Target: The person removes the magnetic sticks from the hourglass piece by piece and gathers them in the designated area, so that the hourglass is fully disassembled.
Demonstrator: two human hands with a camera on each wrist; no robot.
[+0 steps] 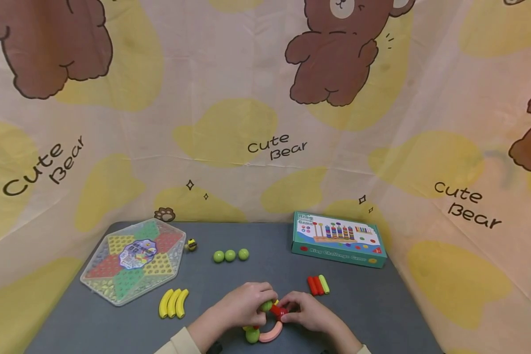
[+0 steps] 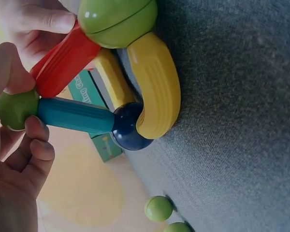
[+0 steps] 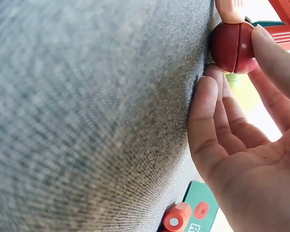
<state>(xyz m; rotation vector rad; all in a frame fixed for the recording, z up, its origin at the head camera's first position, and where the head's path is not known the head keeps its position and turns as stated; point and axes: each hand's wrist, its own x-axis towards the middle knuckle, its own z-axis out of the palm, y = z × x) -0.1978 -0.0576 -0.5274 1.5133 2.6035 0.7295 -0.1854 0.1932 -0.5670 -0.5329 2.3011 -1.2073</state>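
A small frame of coloured rods and balls [image 1: 265, 322] sits at the near edge of the grey table [image 1: 371, 305], gripped from both sides. The left hand [image 1: 243, 305] pinches a green ball [image 2: 15, 109] on a teal rod [image 2: 75, 115], while the right hand [image 1: 307, 312] pinches a red ball [image 3: 234, 46]. Three loose green balls [image 1: 230, 255], yellow curved pieces [image 1: 173, 302] and a game box [image 1: 338, 239] lie farther off.

Bear-print cloth backdrop [image 1: 265, 123], grey table [image 1: 371, 305].
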